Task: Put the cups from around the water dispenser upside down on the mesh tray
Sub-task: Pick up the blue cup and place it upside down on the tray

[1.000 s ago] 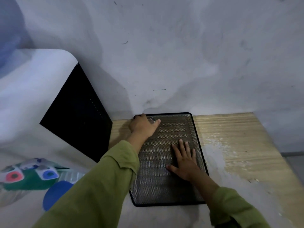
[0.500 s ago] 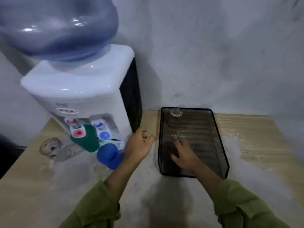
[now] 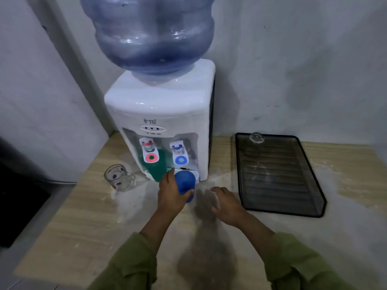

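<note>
A: Glass mug (image 3: 119, 178) far left on the bench (image 3: 69, 216), standing upright just left of the water dispenser (image 3: 165, 114), nobody touching it. That one waits.

B: And a green cup (image 3: 158, 164) leans under the red tap. But look at the middle: a second ago the left hand (image 3: 170, 193) was out on the mesh tray setting down a clear glass. It has swung left and reached the blue cup (image 3: 185, 185) at the near foot of the dispenser.

A: So one cup is done and the second is being collected. How's the grip?

B: Fingers curled round the left side of the blue cup, thumb across its near face. I'd call that closed on it, though the cup seems to sit on the bench yet.

A: The right hand (image 3: 227, 204)?

B: It has come off the tray and hovers low beside the blue cup, fingers loosely spread, holding nothing.

A: Far right, the mesh tray (image 3: 310, 195), with the clear glass (image 3: 257, 138) inverted in its far-left corner.
</note>
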